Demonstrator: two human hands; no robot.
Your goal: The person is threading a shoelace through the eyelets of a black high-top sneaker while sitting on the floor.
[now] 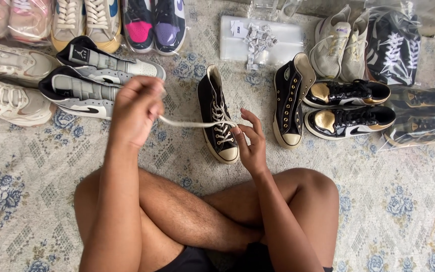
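Several clear plastic bags are seen around the rug (36,201). Top left, one bag (11,20) holds pale pink shoes; next to it a bag (154,22) holds a pink-and-black and a purple-and-black shoe. Top right, a bag (393,45) holds dark shoes with white laces. Right edge, another bag (419,118) holds dark shoes, details blurred by the plastic. A flat clear pouch (273,38) at top centre is topped with small folded paper tags (258,43).

A black high-top sneaker (219,123) is laid upright on the rug, toe toward the person, just ahead of the crossed legs. A cream lace (192,122) is run from its lower eyelets out to the left, pulled taut and nearly level.

Left hand (137,108): raised to the left of the sneaker, fingers pinched closed on the far end of the lace. Right hand (250,138): just beside the sneaker's toe end on its right, thumb and forefinger closed on the lace where it meets the eyelets, other fingers spread.

A second black high-top (289,100), unlaced, is lying just right of the right hand. Beyond it, two black-and-gold sneakers (348,108) are set side by side. Two grey-and-white high-tops (94,78) are lying behind the left hand.
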